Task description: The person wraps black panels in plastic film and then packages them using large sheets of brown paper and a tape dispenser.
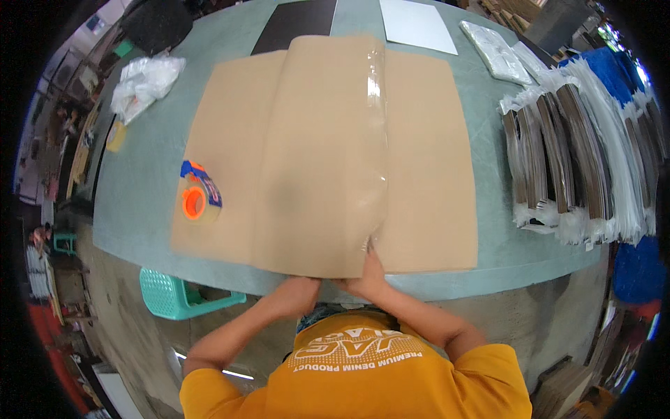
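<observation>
A large flat brown cardboard sheet point(328, 153) lies on the grey-green table point(139, 202), with a strip of clear tape point(377, 133) running along its seam. My right hand point(367, 274) presses on the near end of the tape at the cardboard's front edge. Beside it, my left hand point(296, 293) grips the same near edge. A tape dispenser point(199, 197) with an orange core and blue handle rests on the cardboard's left part.
Stacks of dark items in clear plastic sleeves point(579, 160) fill the table's right side. A crumpled white plastic bag point(143, 84) sits far left, a black sheet point(296, 21) and a white sheet point(417, 24) at the far edge. A teal basket point(178, 293) stands on the floor.
</observation>
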`<state>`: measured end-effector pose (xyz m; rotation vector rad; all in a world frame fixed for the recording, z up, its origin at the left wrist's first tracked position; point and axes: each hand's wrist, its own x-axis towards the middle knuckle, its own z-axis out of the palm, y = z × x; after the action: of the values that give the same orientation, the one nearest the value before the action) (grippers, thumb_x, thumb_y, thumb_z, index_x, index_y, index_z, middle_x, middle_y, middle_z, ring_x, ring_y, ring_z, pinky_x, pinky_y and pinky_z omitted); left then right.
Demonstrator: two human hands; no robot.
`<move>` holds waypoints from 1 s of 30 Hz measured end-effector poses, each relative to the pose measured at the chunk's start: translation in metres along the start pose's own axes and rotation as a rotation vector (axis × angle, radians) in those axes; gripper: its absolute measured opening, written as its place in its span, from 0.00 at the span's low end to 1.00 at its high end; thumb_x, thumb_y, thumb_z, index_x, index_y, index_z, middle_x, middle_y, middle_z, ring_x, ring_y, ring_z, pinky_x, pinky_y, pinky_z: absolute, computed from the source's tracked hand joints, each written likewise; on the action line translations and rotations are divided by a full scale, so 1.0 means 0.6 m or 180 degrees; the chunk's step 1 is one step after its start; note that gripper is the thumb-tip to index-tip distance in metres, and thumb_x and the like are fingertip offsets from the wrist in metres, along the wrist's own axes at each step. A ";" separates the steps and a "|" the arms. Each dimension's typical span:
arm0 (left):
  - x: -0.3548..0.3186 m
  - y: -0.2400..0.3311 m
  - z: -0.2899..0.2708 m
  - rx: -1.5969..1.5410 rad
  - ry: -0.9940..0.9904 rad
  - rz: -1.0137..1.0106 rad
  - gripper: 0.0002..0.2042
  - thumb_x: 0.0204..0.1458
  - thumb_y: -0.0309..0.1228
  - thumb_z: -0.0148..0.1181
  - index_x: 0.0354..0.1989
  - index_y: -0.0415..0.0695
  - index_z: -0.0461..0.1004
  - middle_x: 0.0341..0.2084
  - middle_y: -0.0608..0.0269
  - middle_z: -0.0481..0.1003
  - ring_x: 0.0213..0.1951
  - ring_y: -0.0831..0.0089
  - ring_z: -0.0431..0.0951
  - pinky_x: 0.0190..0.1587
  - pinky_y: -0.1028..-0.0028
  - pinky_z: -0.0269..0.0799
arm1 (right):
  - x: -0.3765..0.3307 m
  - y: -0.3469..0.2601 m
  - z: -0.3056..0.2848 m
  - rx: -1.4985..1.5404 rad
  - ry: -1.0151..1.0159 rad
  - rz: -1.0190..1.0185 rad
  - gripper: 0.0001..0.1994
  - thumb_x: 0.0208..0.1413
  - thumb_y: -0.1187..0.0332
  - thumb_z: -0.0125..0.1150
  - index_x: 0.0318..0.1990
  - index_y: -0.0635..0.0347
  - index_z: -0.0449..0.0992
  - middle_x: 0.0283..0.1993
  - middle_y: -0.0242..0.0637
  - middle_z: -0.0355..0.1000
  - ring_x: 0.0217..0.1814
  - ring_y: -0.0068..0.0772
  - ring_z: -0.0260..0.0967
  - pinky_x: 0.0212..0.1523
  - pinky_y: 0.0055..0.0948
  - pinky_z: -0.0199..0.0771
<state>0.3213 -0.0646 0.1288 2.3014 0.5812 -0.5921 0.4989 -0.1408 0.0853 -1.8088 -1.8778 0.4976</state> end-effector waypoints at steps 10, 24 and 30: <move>0.194 -0.170 -0.272 0.0497 0.2908 0.0067 0.24 0.50 0.43 0.48 0.52 0.42 0.62 0.52 0.45 0.59 0.55 0.53 0.56 0.56 0.61 0.52 | 0.153 -0.217 0.159 0.0571 -0.0552 0.0882 0.28 0.49 0.45 0.48 0.45 0.62 0.67 0.43 0.44 0.66 0.45 0.46 0.63 0.45 0.43 0.62; 0.020 -0.270 -0.126 0.0003 0.2104 0.0748 0.14 0.43 0.29 0.55 0.38 0.36 0.68 0.41 0.49 0.66 0.47 0.55 0.64 0.51 0.62 0.59 | 0.116 -0.099 0.140 0.1632 0.1999 0.1367 0.23 0.50 0.62 0.54 0.54 0.56 0.62 0.55 0.42 0.60 0.56 0.40 0.57 0.55 0.36 0.58; 0.022 -0.157 -0.032 0.0446 0.2238 0.1331 0.21 0.40 0.36 0.56 0.42 0.37 0.67 0.43 0.49 0.67 0.50 0.54 0.63 0.58 0.57 0.48 | 0.097 -0.097 0.141 0.0964 0.1215 0.1136 0.20 0.50 0.66 0.54 0.52 0.58 0.64 0.54 0.46 0.61 0.56 0.41 0.57 0.55 0.37 0.56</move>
<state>0.2849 0.0153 0.0869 2.6411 0.3472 0.4087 0.4025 -0.0804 0.0547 -1.8753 -1.1668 0.4853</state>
